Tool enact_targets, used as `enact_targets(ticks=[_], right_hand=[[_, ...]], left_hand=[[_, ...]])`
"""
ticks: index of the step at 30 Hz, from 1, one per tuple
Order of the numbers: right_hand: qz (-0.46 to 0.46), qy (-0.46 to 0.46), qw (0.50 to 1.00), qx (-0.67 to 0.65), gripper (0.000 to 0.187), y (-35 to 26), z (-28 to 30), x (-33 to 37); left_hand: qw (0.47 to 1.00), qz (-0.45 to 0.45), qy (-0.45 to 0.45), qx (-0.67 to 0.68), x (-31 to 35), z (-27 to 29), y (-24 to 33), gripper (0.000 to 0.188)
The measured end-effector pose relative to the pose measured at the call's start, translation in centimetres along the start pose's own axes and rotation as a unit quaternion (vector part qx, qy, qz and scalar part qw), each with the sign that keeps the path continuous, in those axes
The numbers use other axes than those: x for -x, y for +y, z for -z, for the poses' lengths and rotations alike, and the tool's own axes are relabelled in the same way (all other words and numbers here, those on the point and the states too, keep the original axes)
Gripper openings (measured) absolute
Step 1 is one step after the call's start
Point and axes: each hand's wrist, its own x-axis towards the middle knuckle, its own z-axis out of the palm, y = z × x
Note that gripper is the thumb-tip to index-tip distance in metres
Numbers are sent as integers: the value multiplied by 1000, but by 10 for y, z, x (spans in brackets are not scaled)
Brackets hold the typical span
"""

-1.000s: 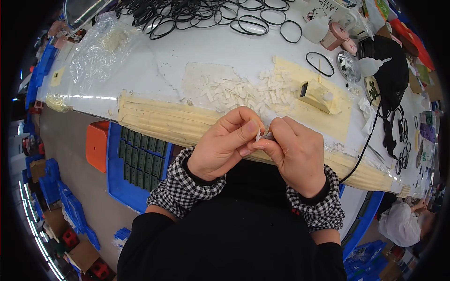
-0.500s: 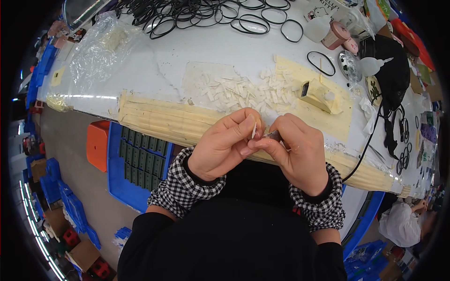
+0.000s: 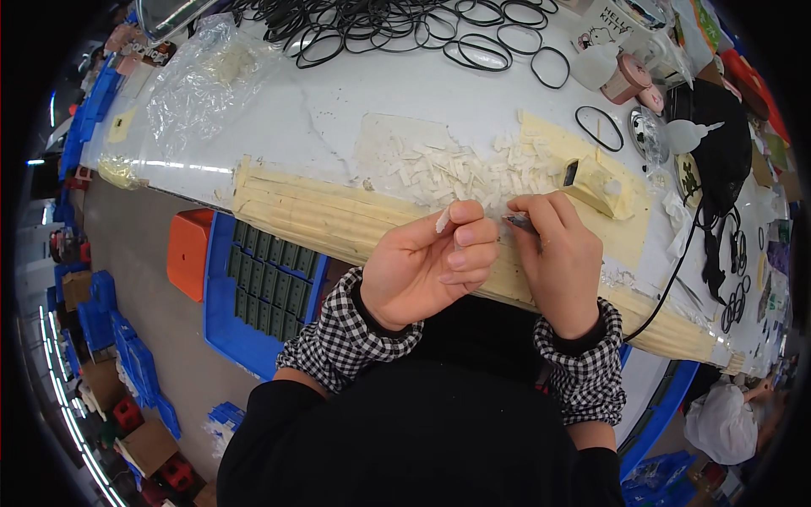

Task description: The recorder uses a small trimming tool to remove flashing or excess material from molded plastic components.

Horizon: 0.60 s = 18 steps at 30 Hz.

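Now, left hand (image 3: 431, 272): pinches strip (image 3: 442, 221); slack could drop it off bench's near edge (image 3: 321, 215)
Right hand (image 3: 564, 269): pinches grey piece (image 3: 519, 222)

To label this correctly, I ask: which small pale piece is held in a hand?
The small pale piece pinched in the left hand; the other pieces lie scattered on the table.
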Motion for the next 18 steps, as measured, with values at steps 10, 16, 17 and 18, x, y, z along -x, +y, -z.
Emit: enact_targets(ticks=[10,16,17,18], right_hand=[[-20,0,999,-48,16,4,0,-1],[-49,17,994,-100,14,7,4,-1],[-42,14,994,-95,15,7,3,0],[-35,11,995,-90,16,8,2,0]], left_hand=[[931,-118,85,-336,7,-7,14,21],[904,-189,152,-351,10,-13,17,21],[906,-189,147,-348,10,-13,18,21],[908,-190,142,-345,10,-12,18,20]])
